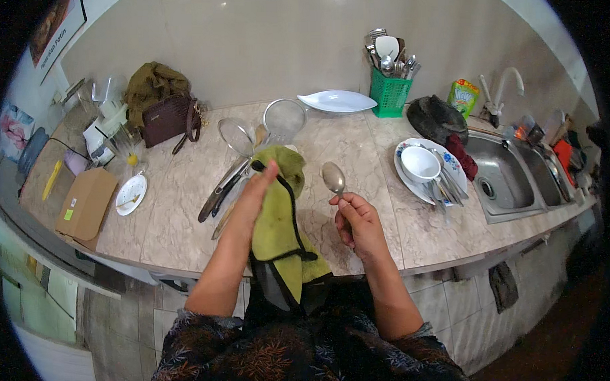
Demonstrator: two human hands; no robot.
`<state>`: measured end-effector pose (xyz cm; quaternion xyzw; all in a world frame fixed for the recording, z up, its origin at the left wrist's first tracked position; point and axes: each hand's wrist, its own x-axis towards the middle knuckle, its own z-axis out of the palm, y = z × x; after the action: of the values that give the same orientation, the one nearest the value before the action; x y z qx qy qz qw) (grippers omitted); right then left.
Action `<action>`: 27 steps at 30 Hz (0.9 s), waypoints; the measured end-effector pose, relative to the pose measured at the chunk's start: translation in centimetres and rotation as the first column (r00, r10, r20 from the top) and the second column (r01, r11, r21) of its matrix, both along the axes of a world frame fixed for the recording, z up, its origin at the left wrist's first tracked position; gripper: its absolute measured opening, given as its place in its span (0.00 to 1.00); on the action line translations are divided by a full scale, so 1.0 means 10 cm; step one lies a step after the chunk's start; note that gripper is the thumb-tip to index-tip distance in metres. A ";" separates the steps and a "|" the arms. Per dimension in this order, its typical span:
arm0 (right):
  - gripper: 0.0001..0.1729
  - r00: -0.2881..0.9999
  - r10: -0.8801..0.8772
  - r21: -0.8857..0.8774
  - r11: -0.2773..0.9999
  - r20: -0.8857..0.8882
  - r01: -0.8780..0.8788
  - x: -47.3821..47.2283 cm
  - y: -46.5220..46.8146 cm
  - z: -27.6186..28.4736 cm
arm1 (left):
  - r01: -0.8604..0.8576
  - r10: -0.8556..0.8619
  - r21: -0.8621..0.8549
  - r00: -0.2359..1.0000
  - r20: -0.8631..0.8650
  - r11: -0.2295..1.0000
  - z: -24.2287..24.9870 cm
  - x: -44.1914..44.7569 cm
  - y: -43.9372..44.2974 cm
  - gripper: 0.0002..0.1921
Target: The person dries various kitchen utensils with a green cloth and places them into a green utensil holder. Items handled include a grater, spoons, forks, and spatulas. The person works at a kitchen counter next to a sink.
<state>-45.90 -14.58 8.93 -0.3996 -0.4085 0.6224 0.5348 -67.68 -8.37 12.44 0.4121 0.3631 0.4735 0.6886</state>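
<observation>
My right hand (356, 224) grips a metal spoon (333, 178) by its handle, bowl up, over the counter in front of me. My left hand (261, 184) is at the green cloth with black edging (278, 216), which drapes from near its fingers over the counter's front edge. The fingers are partly hidden against the cloth. Left of and behind the cloth lie wire strainers (284, 118) and several long utensils (224, 188). To the right, a flowered plate (403, 179) bears a white bowl (421, 164) and several pieces of cutlery (445, 183).
A green utensil basket (391, 93) and a white leaf-shaped dish (338, 101) stand by the wall. A double sink (498, 176) is at the right, beside a dark pan-like object (437, 120). At left are a cardboard box (88, 203), a small plate (131, 195) and a brown purse (166, 120).
</observation>
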 end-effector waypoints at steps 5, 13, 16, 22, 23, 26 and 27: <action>0.16 0.931 -0.165 0.103 0.973 -0.325 0.209 -0.21 -0.02 0.00 | 0.110 0.071 0.410 0.913 -0.402 0.905 -0.11 0.62 -0.53 0.35; 0.25 0.912 -0.116 0.150 0.971 -0.392 0.188 -0.36 -0.29 0.09 | 0.118 0.135 0.576 0.916 -0.377 0.809 -0.28 0.59 -0.82 0.33; 0.21 0.919 -0.216 0.213 0.931 -0.330 0.296 -0.41 -0.21 0.08 | 0.099 0.116 0.573 0.938 -0.326 0.813 -0.25 0.56 -0.79 0.30; 0.18 0.836 -0.336 0.213 0.864 -0.433 0.457 -0.25 -0.05 0.24 | 0.160 0.136 0.544 0.876 -0.464 0.824 -0.29 0.50 -0.85 0.26; 0.19 0.868 -0.337 0.226 0.872 -0.363 0.434 -0.18 -0.03 0.27 | 0.199 0.114 0.558 0.872 -0.476 0.806 -0.28 0.48 -0.86 0.26; 0.19 0.934 -0.317 0.262 0.898 -0.168 0.352 0.05 0.10 0.30 | 0.255 0.077 0.585 0.873 -0.482 0.770 -0.25 0.40 -0.89 0.27; 0.17 0.935 -0.355 0.254 0.905 0.009 0.342 0.10 0.18 0.28 | 0.255 0.047 0.557 0.881 -0.470 0.791 -0.24 0.37 -0.90 0.26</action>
<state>-44.87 -12.80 11.72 -0.4131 -0.4197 0.4496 0.6716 -63.93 -17.34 10.01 0.7297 0.3217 0.4127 0.4401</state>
